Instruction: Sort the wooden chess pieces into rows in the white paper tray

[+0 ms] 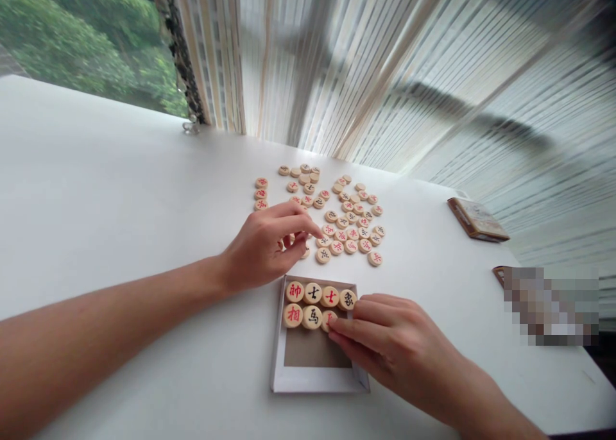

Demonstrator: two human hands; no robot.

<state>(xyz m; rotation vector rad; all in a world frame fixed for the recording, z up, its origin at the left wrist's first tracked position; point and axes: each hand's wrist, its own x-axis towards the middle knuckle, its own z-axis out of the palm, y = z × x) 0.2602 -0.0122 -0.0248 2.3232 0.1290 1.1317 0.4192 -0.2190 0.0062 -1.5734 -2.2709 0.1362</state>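
A shallow white cardboard box (289, 379) lies on the white table (96, 190) in front of me. Round wooden chess pieces with red and black characters fill two rows at its far end (312, 292). My right hand (385, 344) rests over the box's right side, fingers pressed together on a piece (329, 318) in the second row. My left hand (267, 244) reaches to the near edge of the loose pile of pieces (344, 219), fingers curled in a pinch on one piece there.
A small brown box part (476, 219) lies at the right of the table, another brown object (500, 274) nearer the right edge beside a blurred patch. Striped curtains hang behind the table; a window shows greenery at the far left.
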